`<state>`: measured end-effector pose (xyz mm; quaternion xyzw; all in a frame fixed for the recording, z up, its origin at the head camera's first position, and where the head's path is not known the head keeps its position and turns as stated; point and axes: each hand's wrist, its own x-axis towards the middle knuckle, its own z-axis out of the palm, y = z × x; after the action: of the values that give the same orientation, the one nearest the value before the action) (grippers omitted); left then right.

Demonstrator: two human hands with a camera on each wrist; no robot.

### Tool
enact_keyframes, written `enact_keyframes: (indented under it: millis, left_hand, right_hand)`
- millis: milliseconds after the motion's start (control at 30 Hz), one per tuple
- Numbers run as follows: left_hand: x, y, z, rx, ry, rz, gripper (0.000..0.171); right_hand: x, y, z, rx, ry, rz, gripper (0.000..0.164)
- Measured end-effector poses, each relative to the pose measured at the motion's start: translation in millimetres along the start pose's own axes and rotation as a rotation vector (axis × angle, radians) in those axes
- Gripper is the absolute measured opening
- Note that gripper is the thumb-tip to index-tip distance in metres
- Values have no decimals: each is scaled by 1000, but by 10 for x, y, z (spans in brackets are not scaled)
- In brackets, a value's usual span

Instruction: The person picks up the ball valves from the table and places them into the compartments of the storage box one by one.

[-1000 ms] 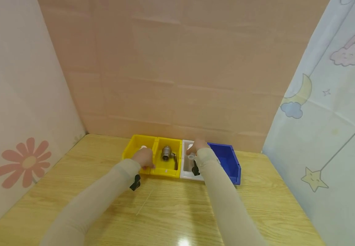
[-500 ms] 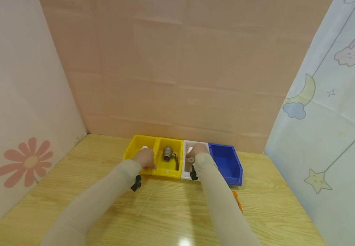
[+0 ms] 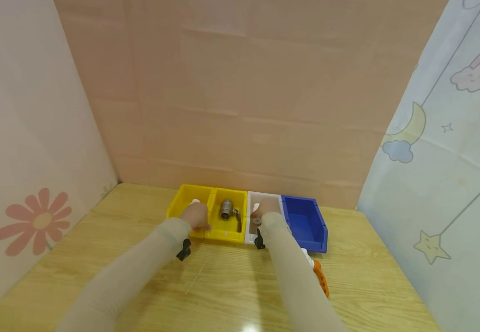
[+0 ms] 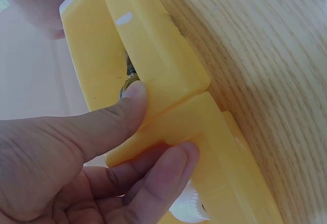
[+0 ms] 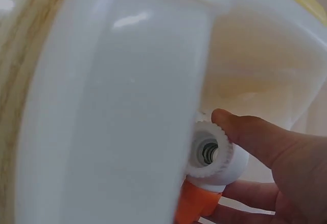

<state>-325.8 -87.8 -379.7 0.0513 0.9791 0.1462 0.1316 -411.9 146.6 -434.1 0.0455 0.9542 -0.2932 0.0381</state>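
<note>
My left hand (image 3: pixel 196 216) pinches the adjoining walls of two yellow bins, thumb in one and fingers in the other. A white ridged fitting (image 4: pixel 186 203) lies in the left yellow bin (image 3: pixel 177 199), partly covered by the fingers. The second yellow bin (image 3: pixel 223 236) contains a metal valve (image 3: pixel 226 209). Inside the white bin (image 5: pixel 138 101), my right hand (image 3: pixel 268 207) grips a white plastic valve (image 5: pixel 212 152) with an orange part (image 5: pixel 196 203); its thumb lies against the ridged collar. The lower end of that valve is hidden by the bin's front wall.
A blue bin (image 3: pixel 304 221) stands right of the white one, in the same row. Beside my right forearm, an orange handle (image 3: pixel 321 279) with a white end lies on the wooden table (image 3: pixel 223 295), partly covered by the sleeve. A wall cloth (image 3: pixel 240 115) rises behind the bins.
My right hand has moved slightly lower into the white bin. The right forearm has shifted left, uncovering the orange-handled item on the table. The left hand stays at the yellow bins.
</note>
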Motion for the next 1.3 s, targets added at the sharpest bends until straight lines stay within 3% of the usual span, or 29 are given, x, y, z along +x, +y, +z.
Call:
enact_keyframes:
  millis: [267,533,633,1000,1300]
  left_hand:
    - [-10,9,-7,11,14,6,29]
    - [-33,25,-19,6,13,4,30]
    - [-33,30,-23,7,15,6,31]
    - [-46,54,-26,-4,11,-4,31]
    - [-35,59,9,-12,14,0,31]
  right_hand:
    - [-10,-7,28,132,1,70,60]
    - [4,1,32,43,17,37,63]
    - [-8,3,39,116,1,52,61]
    - [-4,39,29,22,-18,52,46]
    - [-78,19,-3,52,-62,73,34]
